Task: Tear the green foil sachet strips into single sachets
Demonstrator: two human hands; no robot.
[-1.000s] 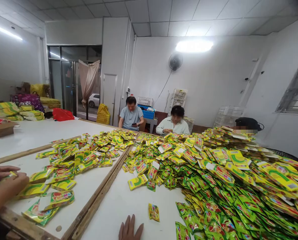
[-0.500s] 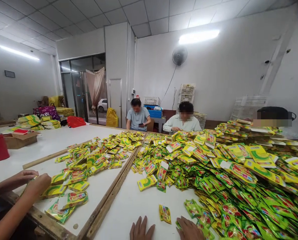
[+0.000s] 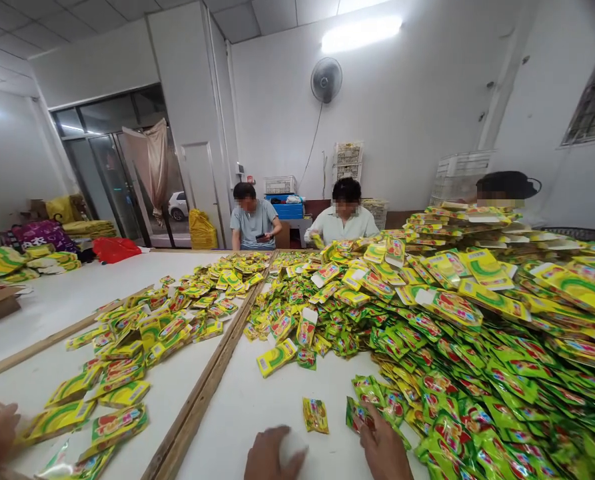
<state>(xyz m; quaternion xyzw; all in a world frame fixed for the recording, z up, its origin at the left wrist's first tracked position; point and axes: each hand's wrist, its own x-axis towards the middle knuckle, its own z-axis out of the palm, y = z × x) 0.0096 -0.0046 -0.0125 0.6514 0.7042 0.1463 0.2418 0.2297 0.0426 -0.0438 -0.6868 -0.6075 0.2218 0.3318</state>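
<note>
At bottom centre, the left hand (image 3: 276, 457) is blurred, fingers loosely parted, seemingly empty. Right of it, the right hand (image 3: 386, 447) has fingers on a green packet (image 3: 356, 415); I cannot tell whether they grip. Pulling carelessly could drag overlapping packets (image 3: 374, 389) along, spilling the heap (image 3: 502, 413) at lower right.

Print Everywhere, Not a Word Readable

Pale characters on the purple bag (image 3: 44, 233), and no, too blurred to read! Over to the green sachets (image 3: 447, 430): colourful lettering, too small. The loose yellow box (image 3: 279, 357)? Barcode showing, its digits beyond reading!
</note>
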